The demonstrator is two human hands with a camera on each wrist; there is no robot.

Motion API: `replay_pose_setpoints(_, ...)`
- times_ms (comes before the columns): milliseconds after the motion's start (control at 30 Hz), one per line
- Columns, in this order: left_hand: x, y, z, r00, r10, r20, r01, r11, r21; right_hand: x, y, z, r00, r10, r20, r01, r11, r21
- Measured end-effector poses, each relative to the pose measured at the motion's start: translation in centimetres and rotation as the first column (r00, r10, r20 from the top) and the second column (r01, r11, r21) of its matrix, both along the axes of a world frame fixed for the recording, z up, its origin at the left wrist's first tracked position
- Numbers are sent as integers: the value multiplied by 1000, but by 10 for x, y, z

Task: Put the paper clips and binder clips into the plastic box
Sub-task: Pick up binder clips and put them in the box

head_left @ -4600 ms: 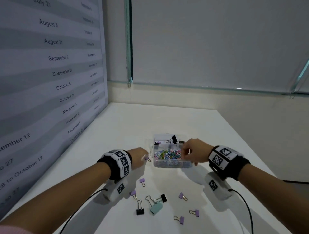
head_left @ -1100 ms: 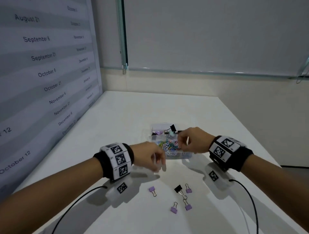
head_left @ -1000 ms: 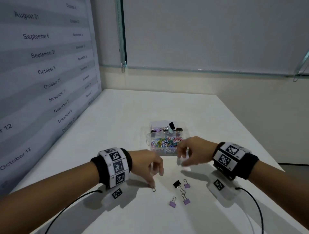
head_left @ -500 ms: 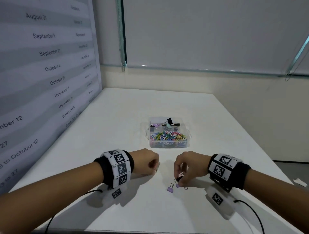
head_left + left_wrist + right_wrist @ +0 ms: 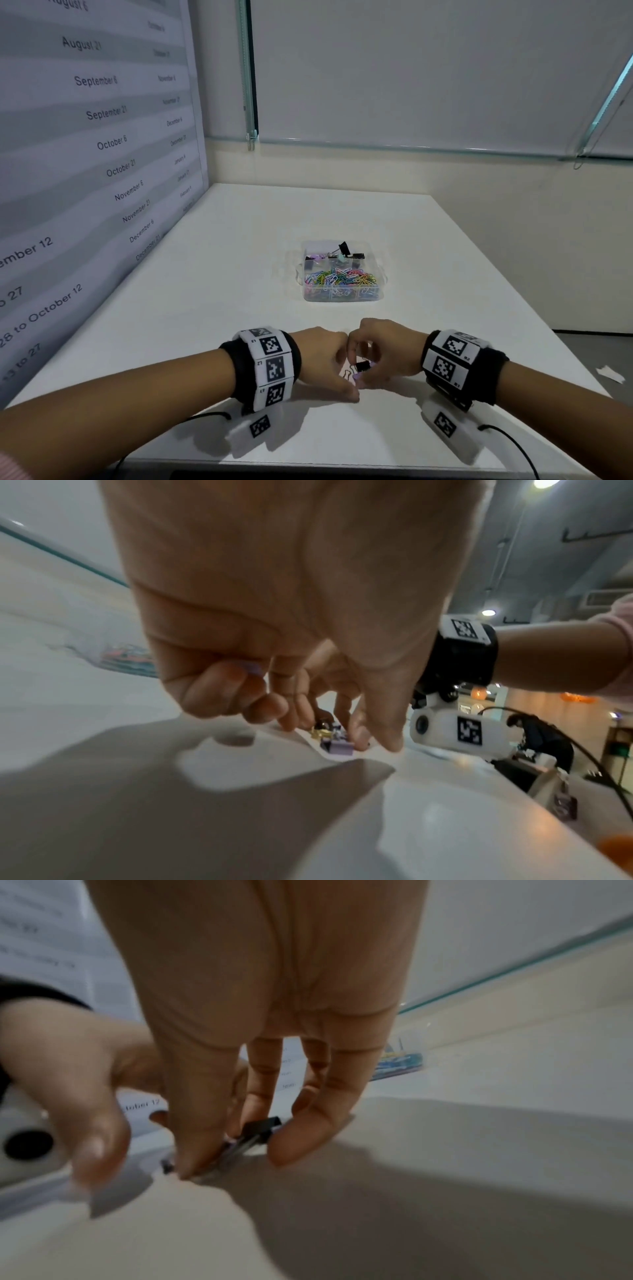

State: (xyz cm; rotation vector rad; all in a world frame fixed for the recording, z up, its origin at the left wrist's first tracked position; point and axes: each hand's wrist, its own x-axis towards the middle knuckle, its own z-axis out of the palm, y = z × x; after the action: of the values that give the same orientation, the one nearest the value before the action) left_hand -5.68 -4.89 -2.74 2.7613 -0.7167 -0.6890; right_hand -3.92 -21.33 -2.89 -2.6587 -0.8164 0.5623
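— What is being seen to have moved since half a second ago?

— The left hand [image 5: 325,359] is being brought across to the right hand [image 5: 383,356]. A gap was being kept between them then; now the knuckles are being held just beside each other, low over the near part of the table [image 5: 239,274].

— What is being held by the right hand?

— A black clip [image 5: 262,1127] is being pinched between its thumb and fingertips, just above the tabletop. The other fingers are being kept bent downward.

— And by the left?

— Its fingers are being kept curled into the palm. In the left wrist view a lilac clip [image 5: 251,667] is being shown tucked among them, mostly hidden. The thumb is being pointed down toward the table.

— Is anything being left on the table between the hands?

— A purple clip [image 5: 337,746] is lying there, right under the fingertips of both hands. Whether it is being touched cannot be told.

— Where is the box being kept?

— The box [image 5: 342,298] is standing farther back on the table, well apart from both hands. Coloured paper clips [image 5: 340,279] are being held in its near compartment, and binder clips [image 5: 334,257] in its far one.
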Motion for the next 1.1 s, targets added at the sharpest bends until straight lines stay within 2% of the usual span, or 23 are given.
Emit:
replay_pose_setpoints(133,1,-3,-10,999,-43,33,43,999,22,0,-1,3,999,-8,-33,7,999,-39)
replay_pose_setpoints(300,5,-5,-8,998,-62,25,62,998,10,-9,-1,0,993,-113,-20,111,990,-91)
replay_pose_setpoints(467,7,-5,-12,999,-47,-4,47,998,36,-5,1,-2,996,-73,-54,64,986,-152)
replay_pose_setpoints(733,22,-2,6,993,-70,94,63,995,78,11,-2,12,991,-104,-82,87,978,-189)
replay_pose_setpoints(833,46,6,17,991,-6,136,4,1000,12,30,-4,28,987,-145,-63,135,979,-152)
replay_pose_setpoints(933,78,12,32,976,113,187,-96,990,-102,62,-4,51,971,-236,-19,236,971,-22)
replay_pose_setpoints(1033,115,17,44,941,260,214,-218,955,-200,98,-1,70,944,-327,49,323,943,76)
replay_pose_setpoints(1100,137,17,48,914,346,211,-301,928,-218,118,4,76,931,-359,66,354,932,84)
